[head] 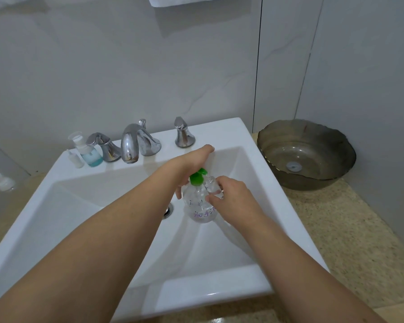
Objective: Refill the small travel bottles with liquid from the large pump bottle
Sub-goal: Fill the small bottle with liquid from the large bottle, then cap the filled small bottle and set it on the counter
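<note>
While over the white square ceramic sink (254, 136) | left hand (189, 159) presses the clear green-pump bottle (200, 206) | right hand (233, 201), at its 3 o'clock, grips a small clear travel bottle (211, 186).

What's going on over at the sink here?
A person is working over a white sink. Their left hand presses down on the green pump head of a clear pump bottle standing in the basin. Their right hand holds a small clear bottle up by the green spout, apparently to catch the liquid. Two more small bottles, one white and one part full of blue liquid, stand on the ledge beside the chrome tap.
</note>
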### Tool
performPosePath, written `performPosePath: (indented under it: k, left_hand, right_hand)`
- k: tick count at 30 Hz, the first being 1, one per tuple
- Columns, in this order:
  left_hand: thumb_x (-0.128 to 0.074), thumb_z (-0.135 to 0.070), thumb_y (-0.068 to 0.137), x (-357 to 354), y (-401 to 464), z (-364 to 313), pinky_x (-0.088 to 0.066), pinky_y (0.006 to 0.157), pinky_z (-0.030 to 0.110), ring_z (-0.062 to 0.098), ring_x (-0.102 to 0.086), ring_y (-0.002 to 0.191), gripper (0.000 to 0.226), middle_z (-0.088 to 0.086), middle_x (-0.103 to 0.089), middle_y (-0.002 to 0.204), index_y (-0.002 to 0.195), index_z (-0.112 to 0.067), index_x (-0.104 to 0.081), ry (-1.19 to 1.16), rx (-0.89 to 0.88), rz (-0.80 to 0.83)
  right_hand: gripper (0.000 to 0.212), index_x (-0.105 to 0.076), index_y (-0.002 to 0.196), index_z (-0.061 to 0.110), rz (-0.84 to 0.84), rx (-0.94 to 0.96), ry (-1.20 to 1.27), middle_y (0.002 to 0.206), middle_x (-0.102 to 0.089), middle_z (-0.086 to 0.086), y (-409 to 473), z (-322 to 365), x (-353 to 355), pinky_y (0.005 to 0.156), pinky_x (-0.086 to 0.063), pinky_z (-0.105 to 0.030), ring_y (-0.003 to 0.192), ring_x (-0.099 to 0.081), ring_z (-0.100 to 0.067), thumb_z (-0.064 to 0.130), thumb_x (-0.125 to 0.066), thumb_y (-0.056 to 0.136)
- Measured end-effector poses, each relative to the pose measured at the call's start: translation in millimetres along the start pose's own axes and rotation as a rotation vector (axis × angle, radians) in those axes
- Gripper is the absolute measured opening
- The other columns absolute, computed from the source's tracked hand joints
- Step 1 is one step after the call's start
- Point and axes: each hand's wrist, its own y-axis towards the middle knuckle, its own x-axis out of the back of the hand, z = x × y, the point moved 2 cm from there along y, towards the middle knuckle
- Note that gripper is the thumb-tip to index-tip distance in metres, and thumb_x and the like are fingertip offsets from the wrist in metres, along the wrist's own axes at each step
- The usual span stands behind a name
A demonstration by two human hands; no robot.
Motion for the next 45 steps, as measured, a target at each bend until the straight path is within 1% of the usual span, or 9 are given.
performPosePath:
  k: [6, 13, 21, 24, 27, 29, 35, 41, 45]
  left_hand:
    - [-0.036, -0.053, 0.1, -2, 3, 2, -0.045, 0.092, 0.076, 0.046, -0.044, 0.133, 0.063, 0.016, -0.05, 0.141, 0.144, -0.01, -0.048, -0.004, 0.001, -0.059]
    - [-0.029, -0.023, 0.097, -4, 10, 7, -0.054, 0.08, 0.067, 0.045, -0.065, 0.099, 0.042, 0.024, -0.066, 0.113, 0.109, -0.002, -0.064, 0.039, -0.056, -0.131]
    - [-0.033, -0.047, 0.097, -4, 9, 9, -0.049, 0.091, 0.067, 0.043, -0.058, 0.107, 0.053, 0.014, -0.061, 0.117, 0.124, -0.009, -0.058, -0.038, -0.049, -0.109]
    - [-0.037, -0.055, 0.095, 0, 8, 11, -0.044, 0.098, 0.061, 0.037, -0.056, 0.105, 0.058, 0.011, -0.06, 0.109, 0.117, -0.009, -0.064, -0.156, -0.053, -0.082]
    - [-0.036, -0.053, 0.101, 3, 4, 12, -0.038, 0.075, 0.035, 0.023, -0.049, 0.076, 0.052, 0.004, -0.058, 0.088, 0.092, -0.01, -0.062, -0.39, -0.142, -0.129]
    - [-0.039, -0.052, 0.102, 4, -1, 17, -0.032, 0.064, 0.033, 0.021, -0.046, 0.069, 0.049, 0.004, -0.057, 0.084, 0.087, -0.01, -0.059, -0.53, -0.182, -0.163]
    - [-0.039, -0.048, 0.103, 12, -23, 40, -0.032, 0.07, 0.034, 0.026, -0.053, 0.103, 0.049, 0.011, -0.068, 0.123, 0.113, -0.009, -0.065, -0.586, -0.219, -0.183]
    - [-0.039, -0.044, 0.105, 33, -50, 79, -0.037, 0.104, 0.048, 0.03, -0.056, 0.116, 0.045, 0.007, -0.065, 0.123, 0.118, -0.009, -0.064, -0.298, -0.193, -0.106]
    - [-0.043, -0.041, 0.103, 64, -59, 113, -0.04, 0.098, 0.047, 0.029, -0.058, 0.113, 0.036, 0.006, -0.066, 0.123, 0.112, -0.013, -0.063, -0.174, -0.205, -0.119]
  right_hand:
    - [0.023, -0.06, 0.104, 0.016, -0.007, 0.018, 0.001, 0.101, -0.063, -0.001, 0, 1, 0, 0.081, -0.05, -0.04, 0.09, -0.059, -0.023, 0.031, -0.066, 0.087]
    - [0.022, -0.061, 0.103, 0.015, 0.017, 0.008, -0.018, 0.1, -0.063, -0.002, 2, -1, -2, 0.082, -0.05, -0.04, 0.091, -0.06, -0.024, 0.03, -0.066, 0.087]
    - [0.024, -0.06, 0.106, 0.015, 0.011, 0.0, -0.009, 0.104, -0.062, -0.001, 2, -2, -2, 0.082, -0.049, -0.037, 0.095, -0.058, -0.023, 0.028, -0.066, 0.087]
    - [0.023, -0.059, 0.105, 0.014, 0.019, -0.006, -0.008, 0.103, -0.062, -0.002, 0, -3, -2, 0.083, -0.049, -0.038, 0.095, -0.058, -0.024, 0.028, -0.065, 0.088]
    - [0.022, -0.058, 0.103, 0.014, 0.014, -0.016, -0.002, 0.101, -0.062, -0.003, -4, -3, 1, 0.081, -0.048, -0.037, 0.093, -0.057, -0.024, 0.028, -0.065, 0.088]
    - [0.022, -0.058, 0.102, 0.014, -0.008, -0.036, 0.019, 0.1, -0.061, -0.002, -9, -3, 3, 0.077, -0.048, -0.035, 0.091, -0.058, -0.024, 0.028, -0.065, 0.088]
    - [0.021, -0.058, 0.1, 0.013, -0.101, -0.042, 0.081, 0.097, -0.062, -0.002, -30, 11, 13, 0.077, -0.05, -0.036, 0.088, -0.059, -0.022, 0.029, -0.064, 0.088]
    - [0.02, -0.059, 0.101, 0.012, -0.102, -0.041, 0.117, 0.097, -0.063, 0.0, -56, 36, 7, 0.079, -0.052, -0.038, 0.086, -0.061, -0.019, 0.027, -0.064, 0.088]
    - [0.02, -0.06, 0.102, 0.014, -0.102, -0.057, 0.148, 0.097, -0.062, 0.003, -65, 54, -1, 0.08, -0.052, -0.037, 0.087, -0.06, -0.016, 0.029, -0.063, 0.088]
